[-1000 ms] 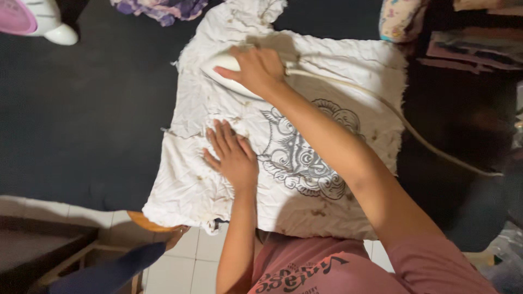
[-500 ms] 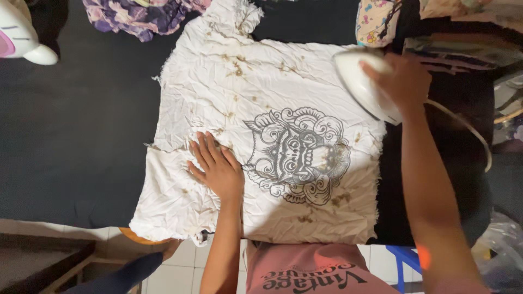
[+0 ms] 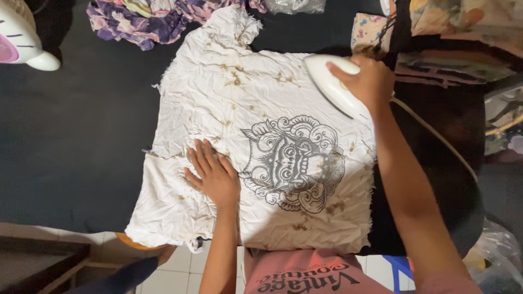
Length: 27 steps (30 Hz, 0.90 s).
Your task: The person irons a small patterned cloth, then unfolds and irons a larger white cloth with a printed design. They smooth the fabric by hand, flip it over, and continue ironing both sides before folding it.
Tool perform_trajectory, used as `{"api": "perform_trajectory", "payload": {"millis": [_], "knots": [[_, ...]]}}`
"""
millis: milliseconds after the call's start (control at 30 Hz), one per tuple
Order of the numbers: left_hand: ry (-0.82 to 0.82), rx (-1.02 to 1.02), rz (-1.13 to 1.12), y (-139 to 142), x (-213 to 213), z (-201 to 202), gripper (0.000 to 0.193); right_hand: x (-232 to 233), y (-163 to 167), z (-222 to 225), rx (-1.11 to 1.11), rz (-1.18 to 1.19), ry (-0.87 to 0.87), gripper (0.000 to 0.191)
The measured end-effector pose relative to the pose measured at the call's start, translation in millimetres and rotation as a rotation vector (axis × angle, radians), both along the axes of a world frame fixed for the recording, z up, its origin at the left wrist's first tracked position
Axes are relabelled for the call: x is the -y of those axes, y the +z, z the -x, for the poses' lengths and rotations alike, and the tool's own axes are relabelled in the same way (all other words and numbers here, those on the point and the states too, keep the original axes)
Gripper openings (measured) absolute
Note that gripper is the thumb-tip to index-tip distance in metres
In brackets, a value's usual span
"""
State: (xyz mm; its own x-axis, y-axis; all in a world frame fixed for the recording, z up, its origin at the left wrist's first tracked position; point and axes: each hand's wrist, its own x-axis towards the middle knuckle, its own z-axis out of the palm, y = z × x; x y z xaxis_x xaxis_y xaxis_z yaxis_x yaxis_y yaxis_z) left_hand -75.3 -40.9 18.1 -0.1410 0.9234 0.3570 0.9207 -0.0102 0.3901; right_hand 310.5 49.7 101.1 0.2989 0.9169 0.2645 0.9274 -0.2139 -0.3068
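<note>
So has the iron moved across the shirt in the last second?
Yes. The white iron, gripped by the right hand, has gone from the shirt's upper left, above the grey mask print, over to the white shirt's upper right edge.

A white wrinkled garment [image 3: 239, 114] with brown stains and a grey ornamental mask print lies flat on a dark surface [image 3: 76, 141]. The left hand [image 3: 215, 174] presses palm-down on it, fingers spread, just left of the print. The right hand [image 3: 370, 81] grips a white iron [image 3: 332, 87] resting at the garment's far right edge. A cord [image 3: 436, 139] trails to the right. Patterned purple cloth [image 3: 147, 19] lies at the far side.
</note>
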Motion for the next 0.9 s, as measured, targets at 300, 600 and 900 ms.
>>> {"api": "perform_trajectory", "payload": {"millis": [300, 600, 900], "knots": [[0.001, 0.062, 0.034, -0.8, 0.7, -4.7, 0.05, -10.0, -5.4, 64.4, 0.048, 0.246, 0.126, 0.068], [0.013, 0.057, 0.034, -4.2, -1.2, -9.2, 0.051, -46.5, 6.3, 88.6, 0.11, -0.125, 0.456, 0.062], [0.032, 0.026, 0.044, -2.8, 1.0, -14.8, 0.052, -73.1, 8.2, 153.0, 0.109, -0.157, 0.513, 0.056]]}}
